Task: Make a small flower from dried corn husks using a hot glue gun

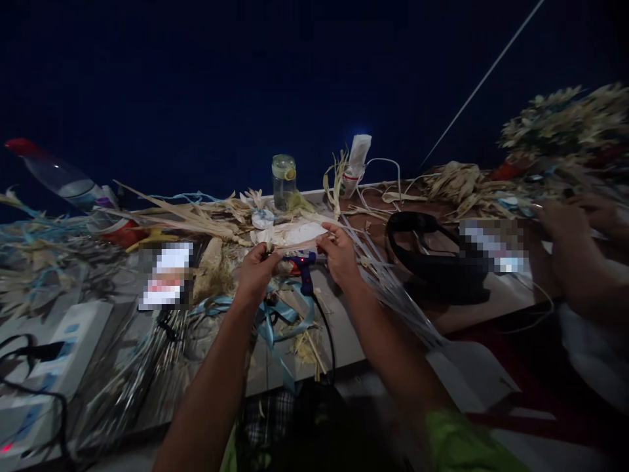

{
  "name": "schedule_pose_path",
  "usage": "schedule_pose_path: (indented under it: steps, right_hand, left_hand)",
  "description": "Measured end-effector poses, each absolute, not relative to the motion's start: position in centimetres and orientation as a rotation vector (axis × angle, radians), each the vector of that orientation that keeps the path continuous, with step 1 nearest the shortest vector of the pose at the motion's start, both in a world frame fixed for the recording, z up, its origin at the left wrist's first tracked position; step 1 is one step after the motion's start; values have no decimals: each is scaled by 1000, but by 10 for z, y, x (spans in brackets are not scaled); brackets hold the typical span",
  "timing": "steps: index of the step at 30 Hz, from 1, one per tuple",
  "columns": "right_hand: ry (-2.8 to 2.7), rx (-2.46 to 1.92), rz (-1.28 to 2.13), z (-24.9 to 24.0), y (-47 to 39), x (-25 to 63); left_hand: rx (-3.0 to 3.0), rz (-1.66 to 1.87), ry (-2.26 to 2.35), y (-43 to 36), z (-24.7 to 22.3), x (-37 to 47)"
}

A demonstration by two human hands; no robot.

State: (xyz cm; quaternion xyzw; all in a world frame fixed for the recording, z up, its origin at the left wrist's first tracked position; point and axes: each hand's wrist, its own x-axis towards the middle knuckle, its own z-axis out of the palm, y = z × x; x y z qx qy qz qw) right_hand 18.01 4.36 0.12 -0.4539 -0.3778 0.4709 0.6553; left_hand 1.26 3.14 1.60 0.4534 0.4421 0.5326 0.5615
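My left hand [259, 270] is closed, its fingertips pinching one end of a pale strip of dried husk [299, 248]. The strip stretches across to my right hand [339, 252], whose thumb and fingers pinch the other end. Just beneath the strip lies a blue glue gun [306, 276] with a small red light lit, its black cord running down over the table edge. Light-blue ribbon [282, 321] is looped in front of it. Behind my hands sits a white, blurred piece [307, 233] among more husks.
A clear jar [284, 183] and a paper cup [350, 185] stand at the back. Phones lie left and right, their screens blurred. A black ring-shaped device [432, 255], thin white sticks [388, 282], metal wires [142, 373] and a power strip [73, 354] surround the workspace. Another person's hands [565, 229] are at right.
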Motion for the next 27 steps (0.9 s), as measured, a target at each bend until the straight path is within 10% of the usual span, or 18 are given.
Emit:
schedule_pose_path:
  steps: [27]
  right_hand:
    - [-847,-876,1119,1,44,185]
  left_hand:
    - [810,1223,1046,32,21,12]
